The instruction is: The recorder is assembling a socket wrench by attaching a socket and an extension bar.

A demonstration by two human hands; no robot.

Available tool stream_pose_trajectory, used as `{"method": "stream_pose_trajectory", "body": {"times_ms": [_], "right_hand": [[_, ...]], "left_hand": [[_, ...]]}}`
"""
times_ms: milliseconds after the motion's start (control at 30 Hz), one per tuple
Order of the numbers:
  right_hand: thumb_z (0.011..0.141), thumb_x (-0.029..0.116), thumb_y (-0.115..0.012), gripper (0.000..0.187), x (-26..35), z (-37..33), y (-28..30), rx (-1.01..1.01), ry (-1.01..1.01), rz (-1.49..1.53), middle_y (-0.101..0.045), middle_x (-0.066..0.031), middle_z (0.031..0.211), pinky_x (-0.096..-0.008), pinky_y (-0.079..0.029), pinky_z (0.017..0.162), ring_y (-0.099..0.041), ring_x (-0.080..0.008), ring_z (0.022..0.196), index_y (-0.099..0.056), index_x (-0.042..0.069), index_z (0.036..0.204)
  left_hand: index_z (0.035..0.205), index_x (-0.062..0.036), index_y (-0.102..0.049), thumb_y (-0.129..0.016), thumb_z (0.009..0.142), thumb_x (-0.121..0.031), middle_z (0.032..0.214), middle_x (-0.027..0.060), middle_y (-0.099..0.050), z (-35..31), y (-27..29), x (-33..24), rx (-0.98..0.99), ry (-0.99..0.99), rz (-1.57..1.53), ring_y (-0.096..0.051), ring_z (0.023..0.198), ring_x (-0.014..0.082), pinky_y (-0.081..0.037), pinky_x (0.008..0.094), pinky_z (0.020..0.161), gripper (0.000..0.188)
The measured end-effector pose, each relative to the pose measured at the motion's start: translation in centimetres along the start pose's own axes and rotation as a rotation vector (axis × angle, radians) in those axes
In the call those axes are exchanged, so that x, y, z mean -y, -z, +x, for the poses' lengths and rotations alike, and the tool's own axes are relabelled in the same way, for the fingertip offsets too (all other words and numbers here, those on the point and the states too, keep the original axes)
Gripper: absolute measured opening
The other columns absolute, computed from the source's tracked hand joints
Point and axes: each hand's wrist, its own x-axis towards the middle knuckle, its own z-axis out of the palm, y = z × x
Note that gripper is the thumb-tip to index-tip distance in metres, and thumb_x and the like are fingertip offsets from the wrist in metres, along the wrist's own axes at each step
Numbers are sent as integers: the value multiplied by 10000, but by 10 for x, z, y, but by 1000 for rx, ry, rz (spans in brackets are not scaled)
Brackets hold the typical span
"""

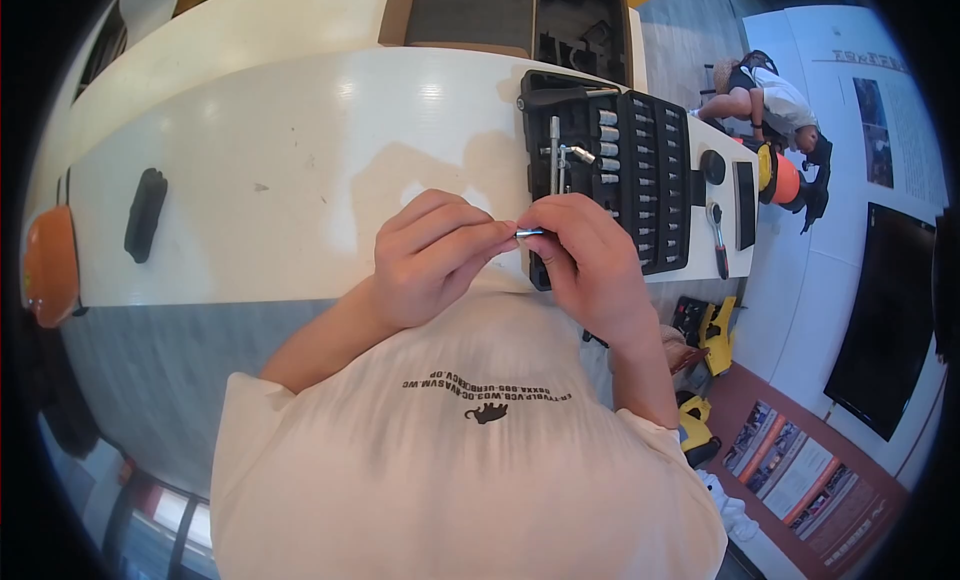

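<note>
My left hand [430, 255] and my right hand [590, 260] meet over the near edge of a white table [280, 170]. Between their fingertips they pinch a small silver metal piece [528, 234], likely a socket or bit. Just beyond my right hand lies an open black socket set case [640, 170] with rows of silver sockets. A T-shaped silver handle [556, 155] rests in the case's left part. My forearms come up from my light shirt at the bottom.
A ratchet handle [717, 235] and a round black part [712, 166] lie right of the case. A black oblong object [146, 213] sits at the table's left. Another open black case [560, 25] stands at the back. A person [765, 105] bends down at far right.
</note>
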Motion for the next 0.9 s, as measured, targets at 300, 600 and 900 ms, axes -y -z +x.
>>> {"method": "stream_pose_trajectory", "body": {"times_ms": [300,600,900], "right_hand": [[867,-63,-702,170,1,0,3,12,-136,119,-667,-134,963,-361,-546,718,-668,-293,821,-652,-10,1021],[878,-76,-683,168,-7,-7,13,-70,-192,117,-666,-116,953,-310,-533,672,-661,-226,779,-660,-12,1031],[892,-42,-692,146,-3,-2,-2,-2,-127,179,-659,-123,946,-335,-531,694,-649,-269,779,-662,-7,1031]], "left_hand": [[938,-23,-766,-891,714,-32,837,69,-724,1,1,-1,-1,63,-53,-651,738,223,-516,319,627,257],[922,-34,-757,-890,713,-36,834,72,-731,-1,1,-1,-34,94,-40,-666,746,228,-524,320,635,248],[910,-41,-763,-881,712,-60,848,59,-739,0,0,0,0,67,-39,-679,756,223,-544,316,635,231]]}}
